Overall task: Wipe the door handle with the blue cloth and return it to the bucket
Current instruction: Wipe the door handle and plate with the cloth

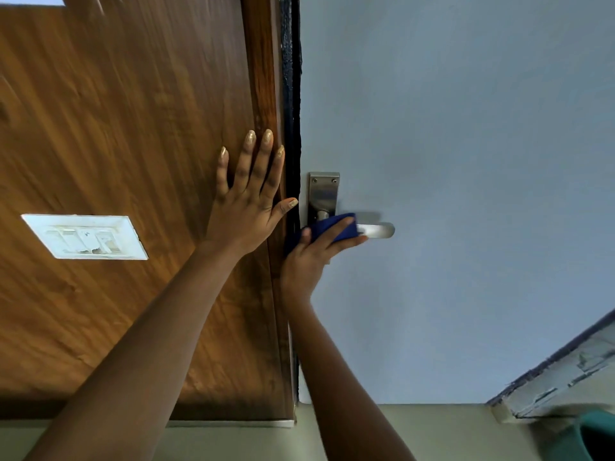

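right hand (307, 251) clamps the soft, light blue cloth (334, 227) around the rigid, slick-looking metal door handle (377, 230) near its pivot, left hand (248, 201) flat and released on the wooden panel (133, 128); best pinch the cloth bunched, bucket (595, 437) at lower right

Indoor doorway, likely home: grey-blue door (466, 161), wood-panelled wall (116, 128), white switch plate (85, 236)
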